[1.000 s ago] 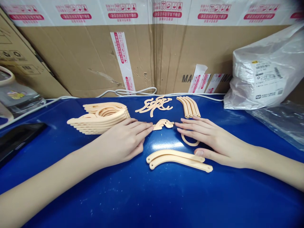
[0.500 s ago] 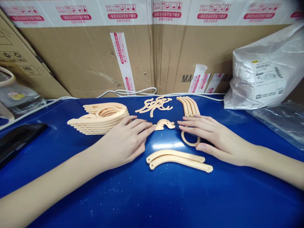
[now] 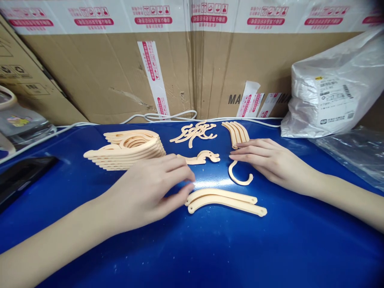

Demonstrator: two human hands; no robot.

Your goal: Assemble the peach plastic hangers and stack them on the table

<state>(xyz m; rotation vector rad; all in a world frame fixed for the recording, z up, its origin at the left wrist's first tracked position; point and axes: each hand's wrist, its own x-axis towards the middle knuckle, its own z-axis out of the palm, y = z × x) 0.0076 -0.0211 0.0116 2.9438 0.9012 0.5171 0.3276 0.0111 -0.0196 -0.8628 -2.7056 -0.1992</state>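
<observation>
Pale peach flat pieces lie on a blue table [image 3: 192,248]. My left hand [image 3: 150,188] hovers open, fingers loosely curved, fingertips close to the left ends of two long curved arm pieces [image 3: 225,202]. A small wavy piece [image 3: 202,157] lies just beyond its fingers. My right hand [image 3: 270,160] rests flat and open, its fingertips near the lower end of a row of thin curved strips [image 3: 237,134]. A hook-shaped piece [image 3: 238,176] lies bare just below that hand. Neither hand holds anything.
A stack of large curved pieces [image 3: 127,148] sits at the left, and a pile of small curly pieces [image 3: 195,133] at the back. Cardboard boxes [image 3: 186,72] wall the rear, with a white cable [image 3: 168,117] along them. Plastic-wrapped packages [image 3: 333,96] stand at right, a black phone [image 3: 21,172] at left.
My left hand has drawn back from the wavy piece toward the two long arm pieces. My right hand has slid up and right, uncovering the hook piece.
</observation>
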